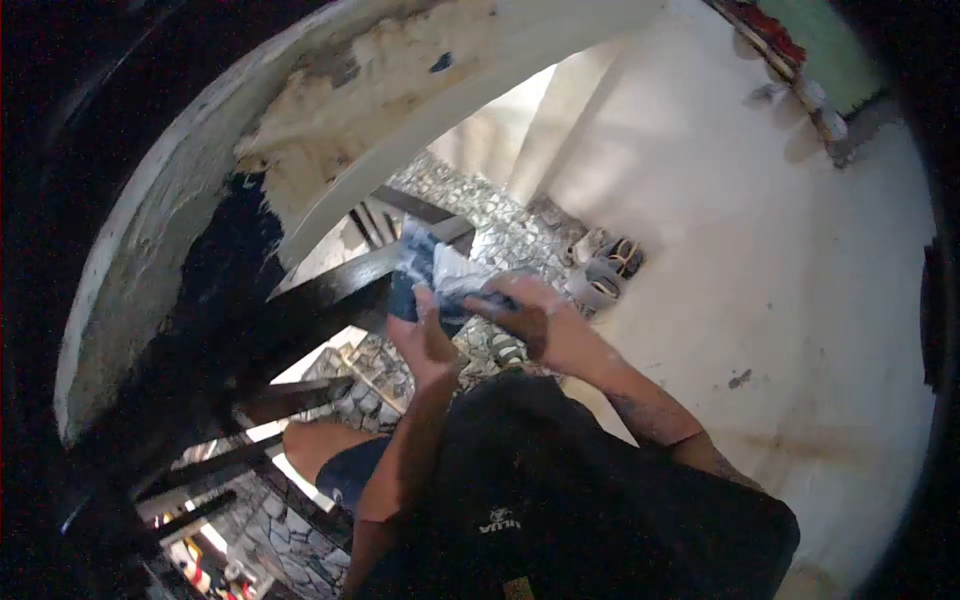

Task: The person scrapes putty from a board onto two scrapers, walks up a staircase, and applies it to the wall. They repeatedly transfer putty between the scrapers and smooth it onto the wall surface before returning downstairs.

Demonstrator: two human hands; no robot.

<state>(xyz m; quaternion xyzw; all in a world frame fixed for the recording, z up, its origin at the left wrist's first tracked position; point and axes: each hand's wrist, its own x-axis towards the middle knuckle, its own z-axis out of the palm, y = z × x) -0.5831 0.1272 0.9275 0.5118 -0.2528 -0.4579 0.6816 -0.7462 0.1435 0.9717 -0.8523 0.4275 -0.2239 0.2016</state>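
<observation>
Left hand (425, 338) and right hand (532, 305), fingers grasping a blurred blue-and-white bundle (430, 272), perhaps cloth; shoes (622, 258) lie beyond.

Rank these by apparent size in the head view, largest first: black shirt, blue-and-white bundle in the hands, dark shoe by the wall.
1. Black shirt
2. Blue-and-white bundle
3. Dark shoe

Lone head view: faces forward and down, close above dark shirt (600, 490), tilted.

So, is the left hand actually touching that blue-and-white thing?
Touching. The head view shows the left hand gripping the blue-and-white thing, its thumb lying over the front.
</observation>
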